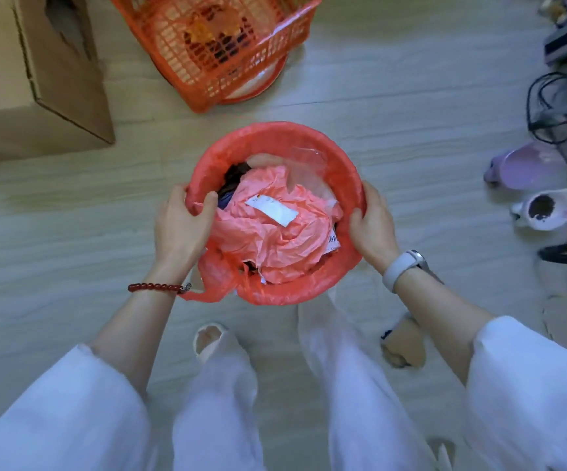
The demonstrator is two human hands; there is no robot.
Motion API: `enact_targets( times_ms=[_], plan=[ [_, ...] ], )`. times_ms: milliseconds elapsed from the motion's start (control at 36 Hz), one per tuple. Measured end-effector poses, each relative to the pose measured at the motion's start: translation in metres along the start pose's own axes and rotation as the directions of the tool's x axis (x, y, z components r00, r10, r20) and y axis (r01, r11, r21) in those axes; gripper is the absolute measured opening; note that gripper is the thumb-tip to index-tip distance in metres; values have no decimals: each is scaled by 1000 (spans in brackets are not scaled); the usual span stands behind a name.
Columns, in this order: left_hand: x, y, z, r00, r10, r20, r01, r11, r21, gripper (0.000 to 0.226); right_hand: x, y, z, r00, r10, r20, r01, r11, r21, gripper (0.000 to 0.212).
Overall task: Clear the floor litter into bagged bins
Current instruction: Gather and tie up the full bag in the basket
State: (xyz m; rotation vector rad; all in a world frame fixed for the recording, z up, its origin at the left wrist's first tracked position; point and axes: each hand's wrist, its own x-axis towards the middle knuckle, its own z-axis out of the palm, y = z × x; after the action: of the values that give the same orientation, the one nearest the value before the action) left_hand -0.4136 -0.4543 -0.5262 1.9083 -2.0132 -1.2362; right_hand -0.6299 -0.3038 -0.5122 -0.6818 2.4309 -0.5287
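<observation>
Round bin (343, 164) at centre of view, over pale plank floor (411, 107), lined with red plastic bag (275, 294) folded over the rim. Filled near to the brim: crumpled pink plastic sheet (275, 239) on top, bearing a white label (271, 210); dark scraps (234, 178) toward the far-left side; clear film (309, 161) against the far-right wall; barcoded slip (333, 240) at the right edge.

Left hand (181, 226) on the bin's left rim, thumb curled over the edge into the opening, fingers wrapped round the outside, gripping rim and liner. Red bead bracelet (158, 287) on that wrist. Right hand (372, 226) on the right rim, thumb hooked over the edge, fingers curled round the outer wall. Light-strapped watch (401, 266) on that wrist. White sleeves on both forearms.

Loose tail of the liner hanging at the near-left side, beside the bracelet.

Below the bin: white trouser legs, one slippered foot (207, 345), a brown torn scrap (404, 345) on the floor to the right.

Beyond the bin: orange lattice basket (227, 79) with coloured items inside, cardboard box (37, 79) at far left. Right edge: lilac container (526, 168), white cup-shaped object (543, 209) with dark contents, tangle of black cables (547, 107).
</observation>
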Motion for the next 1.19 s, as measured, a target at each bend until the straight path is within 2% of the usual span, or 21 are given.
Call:
enact_targets(
  times_ms=[56, 250, 361, 556, 722, 833, 917, 1083, 1194],
  plan=[
    [-27, 11, -15, 999, 31, 30, -31, 1000, 3, 31, -31, 2, -20, 999, 12, -37, -11, 999, 31, 48],
    [-115, 40, -58, 977, 146, 158, -151, 988, 20, 32, -151, 12, -74, 942, 327, -77, -304, 927, 220, 37],
    [-158, 47, -67, 943, 196, 268, -209, 978, 20, 37, -228, 23, -92, 903, 405, -142, -333, 870, 364, 36],
    [-230, 53, -58, 880, 208, 427, -291, 946, 140, 44, -339, 66, -92, 772, 610, -178, -492, 750, 442, 46],
    [-290, 65, -16, 786, 236, 571, -436, 866, 243, 43, -410, 122, -95, 660, 734, -163, -552, 620, 557, 43],
    [-336, 83, 22, 700, 246, 671, -527, 811, 252, 50, -449, 167, -106, 547, 827, -131, -598, 495, 630, 41],
    [-373, 99, 56, 642, 256, 722, -597, 758, 262, 46, -473, 205, -117, 464, 879, -106, -613, 405, 679, 40],
    [-450, 135, 145, 534, 256, 805, -689, 684, 240, 40, -496, 297, -150, 406, 908, -106, -551, 336, 764, 39],
    [-493, 160, 218, 544, 207, 813, -706, 636, 311, 48, -498, 361, -177, 400, 907, -129, -558, 353, 751, 38]
  ],
)
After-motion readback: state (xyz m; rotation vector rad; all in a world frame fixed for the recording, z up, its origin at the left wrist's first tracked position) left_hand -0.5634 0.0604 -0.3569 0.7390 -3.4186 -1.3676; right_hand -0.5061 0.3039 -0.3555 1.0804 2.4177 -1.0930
